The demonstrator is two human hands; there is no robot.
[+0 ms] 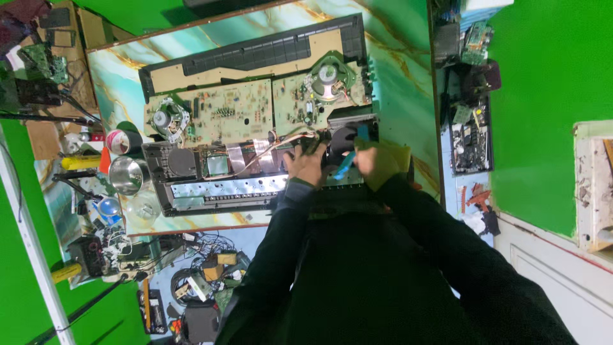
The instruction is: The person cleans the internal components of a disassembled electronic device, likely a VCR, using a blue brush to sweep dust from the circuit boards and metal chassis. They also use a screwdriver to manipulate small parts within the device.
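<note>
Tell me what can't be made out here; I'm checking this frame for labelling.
Head view:
- Blue tool: its tip is hidden between the left hand and right hand.
- Circuit board parts: too small to identify.
- Floor clutter: partly cut off by the bottom edge.

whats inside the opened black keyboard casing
Inside the long opened black plastic keyboard casing lie tan circuit boards and two round speakers. The left hand and right hand, gripping a blue-handled tool, cover the parts beneath.

A steel bowl [126,175], tape roll [119,141] and yellow-handled tool [82,162] lie beside tangled cables [204,246].
</note>
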